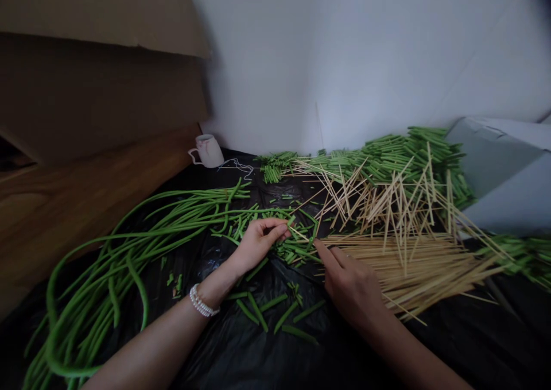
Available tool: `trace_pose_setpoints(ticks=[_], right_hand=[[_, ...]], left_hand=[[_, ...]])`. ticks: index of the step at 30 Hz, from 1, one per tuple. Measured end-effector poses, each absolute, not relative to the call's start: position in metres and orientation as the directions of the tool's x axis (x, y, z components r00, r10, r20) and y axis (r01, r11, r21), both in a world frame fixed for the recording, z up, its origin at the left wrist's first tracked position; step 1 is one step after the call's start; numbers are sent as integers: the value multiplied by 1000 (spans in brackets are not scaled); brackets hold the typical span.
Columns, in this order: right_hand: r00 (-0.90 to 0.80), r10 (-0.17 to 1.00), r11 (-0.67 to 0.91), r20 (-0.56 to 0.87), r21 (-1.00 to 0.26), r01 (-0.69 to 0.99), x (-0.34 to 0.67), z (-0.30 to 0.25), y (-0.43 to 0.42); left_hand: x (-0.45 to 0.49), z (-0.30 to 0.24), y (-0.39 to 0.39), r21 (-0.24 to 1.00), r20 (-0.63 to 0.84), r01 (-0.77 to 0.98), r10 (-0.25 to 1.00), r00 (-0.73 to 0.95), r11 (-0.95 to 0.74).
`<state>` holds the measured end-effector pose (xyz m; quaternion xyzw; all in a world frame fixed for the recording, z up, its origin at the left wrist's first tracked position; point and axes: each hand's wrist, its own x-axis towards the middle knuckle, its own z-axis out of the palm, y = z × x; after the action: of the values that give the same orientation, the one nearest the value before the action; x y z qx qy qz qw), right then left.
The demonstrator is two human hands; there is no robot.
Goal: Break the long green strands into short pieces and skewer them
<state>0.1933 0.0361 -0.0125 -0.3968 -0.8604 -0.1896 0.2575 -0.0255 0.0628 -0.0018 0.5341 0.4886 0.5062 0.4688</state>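
Note:
My left hand [258, 242] pinches a short green bean piece [291, 221] between thumb and fingers, above a small heap of cut bean pieces [297, 249]. My right hand [350, 286] is closed around a thin bamboo skewer [303, 236] whose tip points at that piece. Both hands hover low over the black plastic sheet [258, 344]. A bundle of bamboo skewers [413, 263] lies just right of my right hand. Long uncut green beans [129, 246] sprawl to the left.
Skewered bean pieces [400, 154] are stacked at the back right by the white wall. A white mug [208, 150] stands at the back left. A cardboard box [99, 62] sits on a wooden surface at left; a grey box [508, 172] at right.

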Motion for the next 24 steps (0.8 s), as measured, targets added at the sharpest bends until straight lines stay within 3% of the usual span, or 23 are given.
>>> trace_pose_setpoints(ticks=[8, 15, 24], right_hand=[[-544, 564, 640, 621, 87, 763, 193, -14, 35], [-530, 539, 663, 654, 58, 746, 193, -13, 38], [-521, 568, 667, 637, 14, 745, 193, -16, 39]], left_hand=[[-23, 2, 59, 997, 20, -70, 999, 50, -16], [-18, 2, 57, 891, -142, -422, 986, 88, 166], [-22, 6, 61, 872, -139, -476, 990, -10, 118]])
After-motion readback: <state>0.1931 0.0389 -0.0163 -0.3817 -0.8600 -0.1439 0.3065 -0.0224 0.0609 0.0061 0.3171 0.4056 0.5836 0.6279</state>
